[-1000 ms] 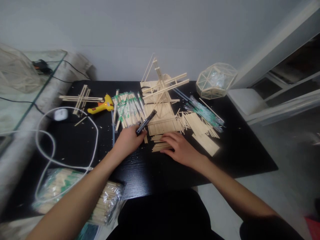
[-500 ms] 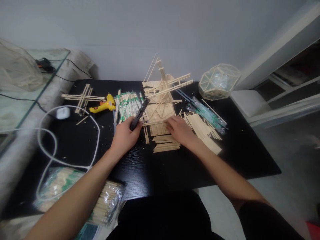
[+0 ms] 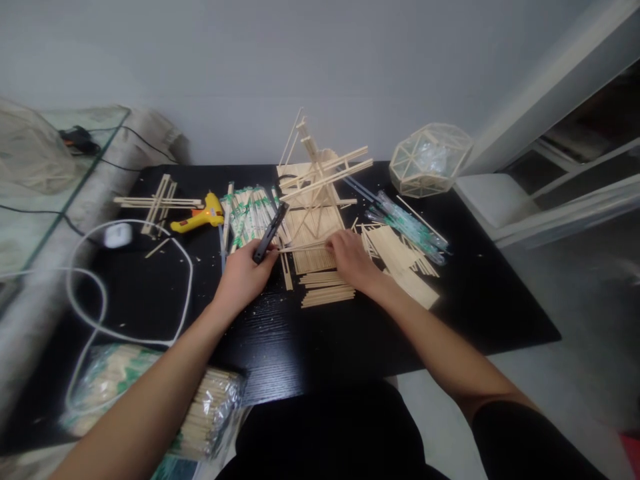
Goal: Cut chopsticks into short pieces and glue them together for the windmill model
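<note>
Black cutter (image 3: 271,233) clamped, left hand (image 3: 246,272) | pinching sticks (image 3: 303,248), right hand (image 3: 354,259), behind desk (image 3: 360,347) front edge | might bump model (image 3: 320,175), lifting cutter

Small craft workspace, hobby or model-making type; home or studio, can't tell. Evidence: black counter (image 3: 390,347) scattered with loose wooden sticks (image 3: 327,295), paper-wrapped chopsticks (image 3: 253,213) and bagged sticks (image 3: 213,403) near left. Yellow glue gun (image 3: 203,217) at left, dark hand tool (image 3: 271,233) in use. Half-built-looking stick model (image 3: 320,177) mid-counter; faceted stick frame (image 3: 431,183) far right, similar one (image 3: 30,150) on glass-topped surface (image 3: 107,127), far left. Small offcuts on the counter. Plain grey wall (image 3: 250,60) behind, white seat (image 3: 493,197) and shelf-like unit (image 3: 570,157) right, contents blurred.
</note>
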A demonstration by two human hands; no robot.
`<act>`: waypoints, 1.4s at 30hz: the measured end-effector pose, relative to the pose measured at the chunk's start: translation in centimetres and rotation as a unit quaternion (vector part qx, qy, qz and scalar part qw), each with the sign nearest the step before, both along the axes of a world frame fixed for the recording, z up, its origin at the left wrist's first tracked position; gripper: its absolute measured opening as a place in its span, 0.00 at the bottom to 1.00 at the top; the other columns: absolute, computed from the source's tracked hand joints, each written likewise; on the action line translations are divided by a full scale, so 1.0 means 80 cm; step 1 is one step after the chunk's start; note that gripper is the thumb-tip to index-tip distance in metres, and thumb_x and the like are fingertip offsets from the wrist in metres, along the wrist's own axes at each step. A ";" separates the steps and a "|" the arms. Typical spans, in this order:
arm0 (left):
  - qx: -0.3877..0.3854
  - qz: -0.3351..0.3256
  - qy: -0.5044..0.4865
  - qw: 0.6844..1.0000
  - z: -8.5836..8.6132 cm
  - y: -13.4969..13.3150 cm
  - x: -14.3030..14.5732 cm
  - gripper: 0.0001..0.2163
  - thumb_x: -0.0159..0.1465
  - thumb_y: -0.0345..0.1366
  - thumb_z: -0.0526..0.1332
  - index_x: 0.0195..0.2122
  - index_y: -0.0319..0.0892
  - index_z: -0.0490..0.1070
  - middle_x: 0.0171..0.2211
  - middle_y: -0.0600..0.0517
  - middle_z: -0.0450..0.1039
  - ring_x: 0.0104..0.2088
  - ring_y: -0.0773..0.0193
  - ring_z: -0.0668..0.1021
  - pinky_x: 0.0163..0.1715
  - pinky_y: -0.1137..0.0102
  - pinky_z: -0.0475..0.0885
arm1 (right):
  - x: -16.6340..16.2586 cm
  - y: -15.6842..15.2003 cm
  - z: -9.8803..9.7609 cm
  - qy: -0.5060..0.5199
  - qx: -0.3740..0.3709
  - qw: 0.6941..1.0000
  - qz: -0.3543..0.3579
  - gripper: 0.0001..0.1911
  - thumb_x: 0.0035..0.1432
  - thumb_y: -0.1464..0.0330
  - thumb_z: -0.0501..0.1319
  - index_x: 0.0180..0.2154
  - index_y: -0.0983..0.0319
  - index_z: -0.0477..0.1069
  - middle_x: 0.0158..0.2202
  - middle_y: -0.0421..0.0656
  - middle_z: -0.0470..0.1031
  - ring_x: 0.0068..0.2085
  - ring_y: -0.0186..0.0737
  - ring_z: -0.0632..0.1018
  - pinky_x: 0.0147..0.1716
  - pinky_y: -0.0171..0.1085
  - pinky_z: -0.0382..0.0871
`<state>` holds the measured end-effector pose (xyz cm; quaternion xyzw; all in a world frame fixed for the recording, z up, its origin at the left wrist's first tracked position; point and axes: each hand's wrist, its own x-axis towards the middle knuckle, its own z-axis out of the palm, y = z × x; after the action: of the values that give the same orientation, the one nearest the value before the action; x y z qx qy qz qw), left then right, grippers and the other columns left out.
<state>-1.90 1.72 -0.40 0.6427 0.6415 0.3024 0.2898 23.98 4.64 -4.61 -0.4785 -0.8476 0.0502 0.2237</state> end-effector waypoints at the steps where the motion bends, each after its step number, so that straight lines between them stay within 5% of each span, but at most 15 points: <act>1: 0.001 0.003 0.001 1.000 0.001 0.000 0.000 0.14 0.64 0.47 0.61 0.41 0.42 0.76 0.35 0.48 0.80 0.37 0.55 0.79 0.40 0.64 0.69 | 0.001 -0.001 0.000 0.022 0.004 1.000 0.001 0.10 0.70 0.74 0.51 0.38 0.62 0.68 0.37 0.50 0.74 0.40 0.48 0.70 0.42 0.44 0.61; 7: 0.023 -0.005 -0.012 1.000 0.008 -0.004 0.002 0.14 0.65 0.47 0.60 0.32 0.42 0.71 0.25 0.54 0.70 0.28 0.62 0.71 0.31 0.68 0.64 | 0.002 -0.011 0.008 0.102 0.000 0.994 0.033 0.10 0.71 0.73 0.49 0.39 0.61 0.67 0.37 0.48 0.76 0.38 0.46 0.73 0.42 0.44 0.64; 21: 0.051 -0.110 -0.034 0.992 0.010 -0.033 0.023 0.13 0.69 0.45 0.59 0.32 0.42 0.68 0.23 0.59 0.60 0.25 0.68 0.64 0.27 0.73 0.61 | -0.031 -0.063 0.040 0.225 -0.026 0.965 0.131 0.14 0.74 0.69 0.54 0.55 0.62 0.74 0.41 0.47 0.80 0.41 0.39 0.82 0.44 0.39 0.77; 28: 0.079 -0.116 0.065 0.988 0.017 -0.027 0.018 0.10 0.69 0.42 0.59 0.38 0.42 0.72 0.26 0.56 0.69 0.26 0.66 0.71 0.30 0.72 0.66 | -0.032 -0.062 0.048 0.346 -0.011 0.932 0.110 0.14 0.72 0.72 0.57 0.55 0.60 0.75 0.50 0.46 0.83 0.50 0.39 0.83 0.52 0.39 0.77; 42: 0.116 -0.140 0.131 0.975 0.010 -0.033 0.022 0.11 0.68 0.39 0.59 0.49 0.42 0.71 0.38 0.47 0.79 0.37 0.56 0.81 0.40 0.65 0.74 | -0.029 -0.066 0.059 0.367 -0.050 0.927 0.055 0.09 0.71 0.70 0.58 0.44 0.64 0.77 0.30 0.41 0.79 0.29 0.33 0.77 0.32 0.33 0.70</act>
<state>-0.17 -0.92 0.38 0.7893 0.5382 0.2442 0.1662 21.64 -0.64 0.11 -0.3900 -0.7274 0.2772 0.4919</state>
